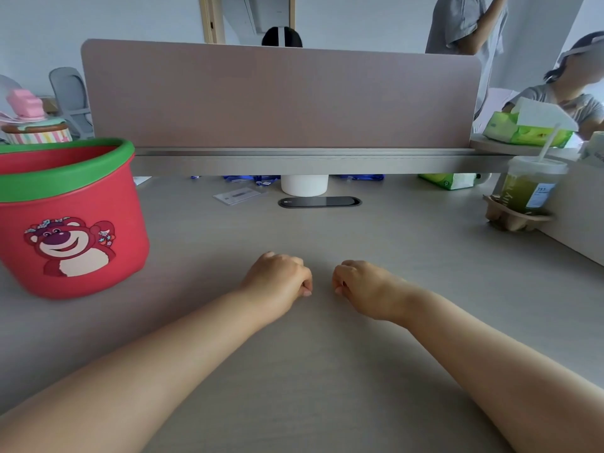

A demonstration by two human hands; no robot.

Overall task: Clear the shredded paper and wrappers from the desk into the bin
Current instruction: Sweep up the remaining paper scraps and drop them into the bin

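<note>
Both the left hand [277,279] and right hand [362,286] are resting on the bench [392,250], fingers [306,285] clenched emptily, near the bin [72,223].

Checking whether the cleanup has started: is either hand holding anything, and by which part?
Nothing shows in either: the left hand and right hand rest on the desk as closed fists.

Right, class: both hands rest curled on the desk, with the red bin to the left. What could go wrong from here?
A sweep by the right hand could tip the green drink in its cardboard carrier at the right of the desk. The blue scraps lie far back under the shelf beside a card, which might get binned by mistake. The left hand could knock the red bin.
</note>
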